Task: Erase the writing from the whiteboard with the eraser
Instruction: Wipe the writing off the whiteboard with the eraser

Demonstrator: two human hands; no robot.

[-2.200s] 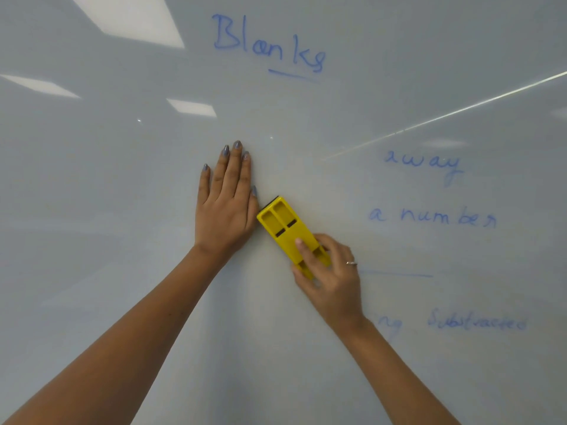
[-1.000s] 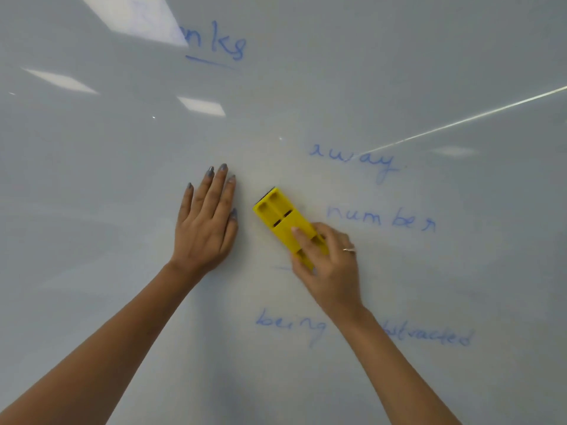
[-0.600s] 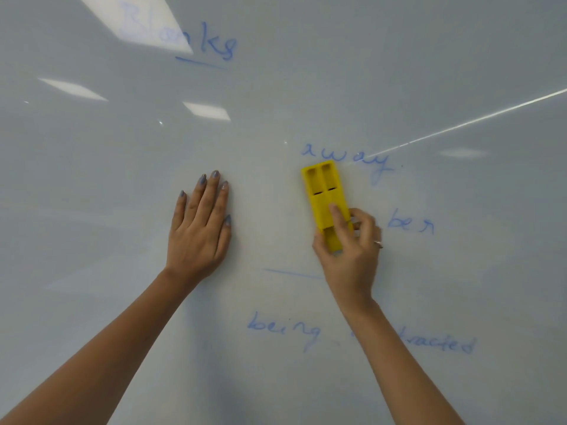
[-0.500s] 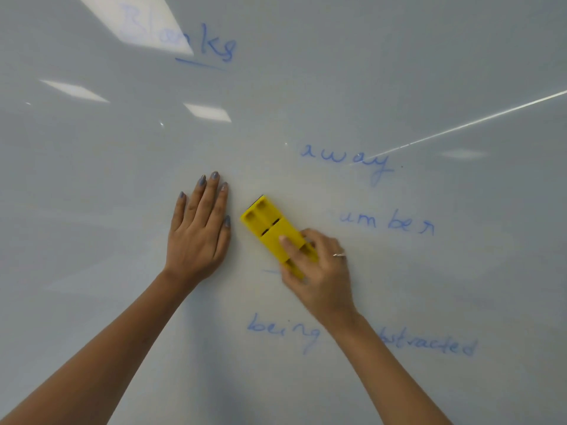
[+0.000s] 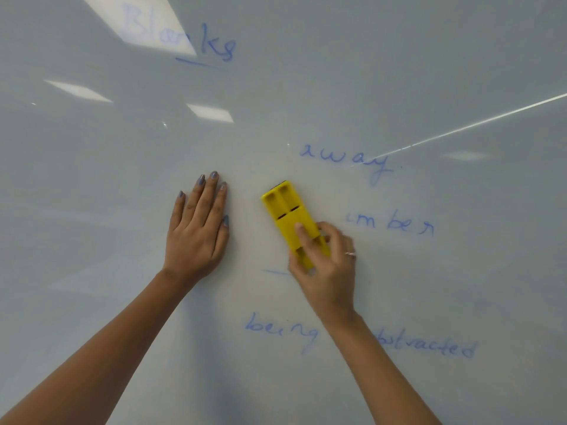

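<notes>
A white whiteboard [image 5: 399, 72] fills the view. Blue writing is on it: "Blanks" [image 5: 214, 44] at the top, "away" [image 5: 343, 157], "mber" [image 5: 395, 223], "being" [image 5: 282, 329] and a partly hidden "stracted" [image 5: 429, 346]. My right hand [image 5: 328, 265] grips the lower end of a yellow eraser [image 5: 285, 213], which lies against the board and tilts up to the left. My left hand [image 5: 199, 231] rests flat on the board, fingers straight, to the left of the eraser and apart from it.
A short blue line [image 5: 274, 272] sits just left of my right hand. Ceiling lights reflect as bright patches [image 5: 211, 111] in the board's upper left, and a thin bright streak [image 5: 475, 124] crosses the right side.
The eraser swung right over the start of "number" and back left, wiping off its first letters. Now it has shifted right again from half a second ago. My left hand stays put.
</notes>
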